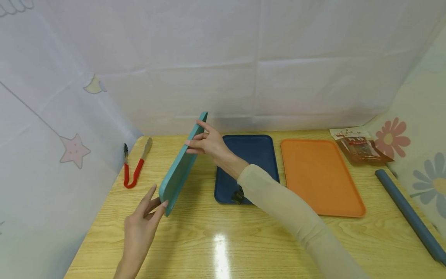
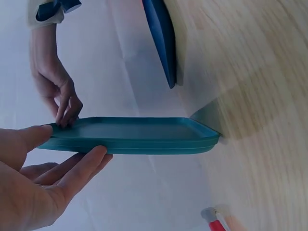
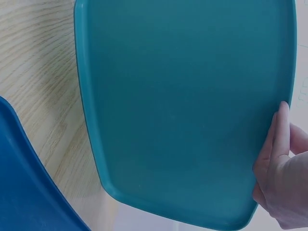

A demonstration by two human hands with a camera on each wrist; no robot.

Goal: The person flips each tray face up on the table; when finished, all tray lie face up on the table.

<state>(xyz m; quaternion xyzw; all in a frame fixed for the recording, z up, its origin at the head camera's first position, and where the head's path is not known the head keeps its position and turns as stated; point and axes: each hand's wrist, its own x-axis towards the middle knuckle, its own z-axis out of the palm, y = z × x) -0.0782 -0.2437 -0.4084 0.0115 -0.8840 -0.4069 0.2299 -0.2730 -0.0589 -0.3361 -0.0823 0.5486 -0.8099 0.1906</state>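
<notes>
A teal tray (image 1: 179, 170) stands steeply tilted on the left half of the table, its inner face turned right. My left hand (image 1: 141, 228) pinches its near end, thumb on the inner side and fingers on the outer side, as the left wrist view shows. Farther along, my right hand (image 1: 209, 145) grips the upper long edge. In the right wrist view the inside of the tray is bare, with the right hand (image 3: 284, 168) at its rim. A navy tray (image 1: 249, 149) lies flat just right of it, partly covered by the right forearm.
Red-handled tongs (image 1: 130, 176) lie at the table's left edge. An orange tray (image 1: 320, 176) lies right of the navy one. At the far right are a brown food packet (image 1: 360, 149) and a dark grey-blue roll (image 1: 409, 213). A cloth wall hangs behind the table.
</notes>
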